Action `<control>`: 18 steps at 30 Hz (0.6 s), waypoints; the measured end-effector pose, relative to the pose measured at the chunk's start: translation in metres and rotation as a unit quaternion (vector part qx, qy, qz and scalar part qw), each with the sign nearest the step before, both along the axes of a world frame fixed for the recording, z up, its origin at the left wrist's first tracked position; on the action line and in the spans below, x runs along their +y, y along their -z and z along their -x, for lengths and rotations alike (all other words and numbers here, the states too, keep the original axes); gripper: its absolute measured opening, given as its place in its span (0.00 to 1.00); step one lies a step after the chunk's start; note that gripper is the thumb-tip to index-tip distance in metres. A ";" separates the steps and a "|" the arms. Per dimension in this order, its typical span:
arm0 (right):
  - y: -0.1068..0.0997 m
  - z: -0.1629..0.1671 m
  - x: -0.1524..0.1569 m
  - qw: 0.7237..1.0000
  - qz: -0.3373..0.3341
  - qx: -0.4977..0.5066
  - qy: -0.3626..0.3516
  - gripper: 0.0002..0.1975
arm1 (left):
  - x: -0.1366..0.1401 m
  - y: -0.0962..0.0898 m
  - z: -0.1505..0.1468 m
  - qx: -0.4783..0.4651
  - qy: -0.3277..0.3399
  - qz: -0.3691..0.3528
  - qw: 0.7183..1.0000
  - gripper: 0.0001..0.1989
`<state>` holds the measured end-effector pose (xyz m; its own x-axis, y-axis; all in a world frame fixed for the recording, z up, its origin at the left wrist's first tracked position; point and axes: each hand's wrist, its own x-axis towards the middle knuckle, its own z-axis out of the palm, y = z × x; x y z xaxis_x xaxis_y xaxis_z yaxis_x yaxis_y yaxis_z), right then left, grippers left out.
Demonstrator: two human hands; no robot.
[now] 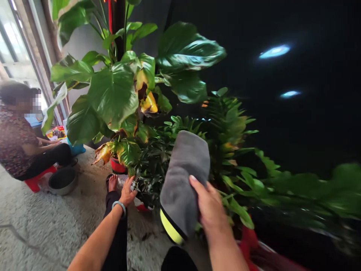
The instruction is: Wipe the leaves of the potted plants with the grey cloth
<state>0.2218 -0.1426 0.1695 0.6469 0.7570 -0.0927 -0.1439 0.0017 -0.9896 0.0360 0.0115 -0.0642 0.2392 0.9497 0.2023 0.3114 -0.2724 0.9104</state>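
Note:
My right hand (211, 205) grips a folded grey microfibre cloth (186, 177) with a black-edged, bright yellow-green underside. The thumb lies on top of the cloth, and the other fingers are partly hidden. The cloth is held in front of a bushy plant with small dark leaves (153, 162). Lower left, my left hand (128, 194), with a pale bangle (120, 207) on the wrist, has its fingers stretched toward that plant's edge. Whether they touch a leaf I cannot tell. Above it rises a large-leaved potted plant (113, 94) with some yellow and brown leaves (149, 103).
A person (19, 135) sits on a red stool (41, 178) at the left, beside a dark basin (63, 181). A red pot (118, 165) stands on the concrete floor (50, 229). More leafy plants (231, 124) line a glossy dark wall (296, 124) with light reflections.

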 end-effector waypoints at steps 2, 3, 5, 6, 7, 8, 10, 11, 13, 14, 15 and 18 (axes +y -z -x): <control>0.015 0.013 0.006 0.999 0.012 0.042 -0.028 0.18 | -0.004 -0.002 0.000 0.001 0.005 0.003 1.000 0.38; 0.026 0.022 0.001 0.996 0.031 0.058 -0.058 0.16 | -0.005 -0.003 0.000 0.000 0.006 0.004 1.000 0.37; 0.042 0.036 -0.020 0.988 0.066 0.077 -0.116 0.14 | -0.006 -0.002 0.001 -0.003 0.002 0.005 1.000 0.34; 0.045 0.040 -0.034 0.986 0.075 0.081 -0.125 0.13 | -0.005 -0.001 0.002 -0.006 -0.003 0.004 1.000 0.32; 0.044 0.040 -0.046 0.986 0.080 0.081 -0.120 0.13 | -0.004 0.000 0.002 -0.008 -0.006 0.002 1.000 0.30; 0.037 0.037 -0.055 0.989 0.077 0.072 -0.104 0.13 | -0.004 0.001 0.003 -0.009 -0.008 -0.003 1.000 0.28; 0.016 0.022 -0.057 0.998 0.041 0.018 -0.033 0.15 | -0.003 0.002 0.004 -0.011 -0.013 -0.021 1.000 0.26; 0.004 0.012 -0.049 1.000 0.009 -0.017 0.014 0.17 | -0.003 0.003 0.004 -0.011 -0.016 -0.029 0.999 0.25; -0.013 -0.007 -0.023 0.995 -0.049 -0.042 0.077 0.20 | -0.004 0.003 0.006 -0.010 -0.023 -0.037 0.999 0.23; -0.015 -0.014 -0.008 0.995 -0.058 -0.020 0.076 0.20 | -0.005 0.004 0.006 -0.009 -0.026 -0.037 0.999 0.23; -0.014 -0.017 0.004 0.997 -0.050 0.014 0.059 0.19 | -0.007 0.004 0.007 -0.008 -0.026 -0.034 0.999 0.22; 0.014 -0.005 0.013 0.995 0.011 0.091 -0.037 0.13 | -0.010 0.004 0.009 -0.005 -0.022 -0.033 0.999 0.21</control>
<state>0.2273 -0.1297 0.1559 0.5605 0.7984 -0.2198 -0.3197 -0.0362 -0.9468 0.0270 0.0011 -0.0680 0.1948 0.9437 0.2673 0.3150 -0.3183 0.8941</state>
